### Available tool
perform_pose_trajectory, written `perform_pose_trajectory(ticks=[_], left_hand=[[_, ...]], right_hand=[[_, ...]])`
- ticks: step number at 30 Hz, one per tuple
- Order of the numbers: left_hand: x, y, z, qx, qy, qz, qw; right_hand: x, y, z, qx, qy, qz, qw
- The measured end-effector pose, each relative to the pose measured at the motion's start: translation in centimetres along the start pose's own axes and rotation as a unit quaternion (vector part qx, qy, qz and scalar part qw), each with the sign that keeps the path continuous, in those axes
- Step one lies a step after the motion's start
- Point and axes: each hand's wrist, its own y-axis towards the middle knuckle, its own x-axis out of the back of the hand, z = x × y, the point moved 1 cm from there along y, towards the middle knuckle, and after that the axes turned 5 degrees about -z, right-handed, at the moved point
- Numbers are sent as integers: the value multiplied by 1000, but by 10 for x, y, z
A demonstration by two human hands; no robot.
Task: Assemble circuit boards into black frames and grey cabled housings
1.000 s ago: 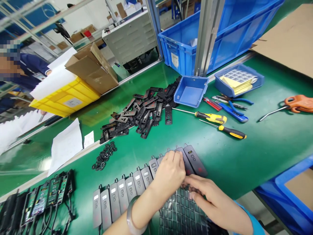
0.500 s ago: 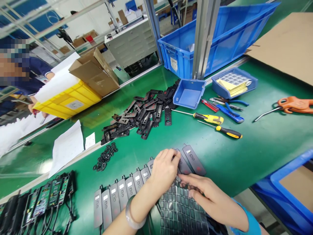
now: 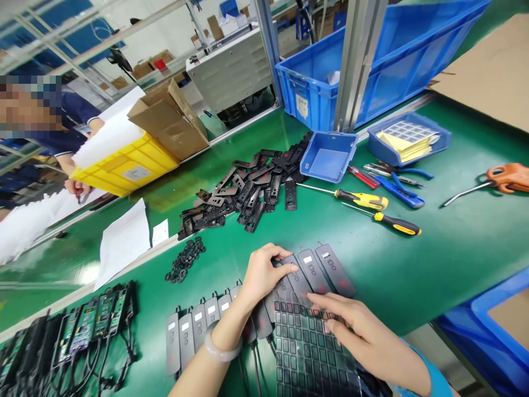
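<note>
While the exposed circuit boards (image 3: pixel 85 331) lie with their cables at the far left, the careful work sits further right, along the slanting row of grey controllers (image 3: pixel 187 342) on the green table. Most of the controllers whose upper ends show carry a pale rectangle there; the rightmost controller (image 3: pixel 335 271) shows a darker window. To do this part well, I would steady the worked controller (image 3: pixel 298 282) against its neighbours, line up by the small window edges, and press lightly and evenly so the row is not knocked crooked. The clear sheet (image 3: pixel 301 353), gridded with dark-edged rectangles, overlaps the lower ends of nearby units, so lifting it a little would help avoid dragging it across them.

As for the hands, the left hand (image 3: pixel 263 273), with a pale bangle at the wrist, is bent over the row, thumb and forefinger nearly meeting at the worked controller's upper end; whether anything small is pinched between them is too hidden to say. Just right of it, the right hand (image 3: pixel 351 322), below a blue sleeve (image 3: pixel 432 375), is loosely curled, its thumb and fingers gripping the sheet by its upper right part
</note>
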Motion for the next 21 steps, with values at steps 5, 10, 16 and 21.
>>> perform_pose_trajectory(ticks=[5,10,16,21], left_hand=[[3,18,4,78,-52,79,992],[6,26,-15,-26,-10,46,999],[-7,7,-31,-209,131,85,965],[-9,0,-25,-189,127,90,970]], right_hand=[[-1,-1,-3,-2,2,3,1000],[-2,-1,-5,-12,10,3,1000],[-2,0,-3,4,11,-2,1000],[-1,-1,-1,6,13,-3,1000]])
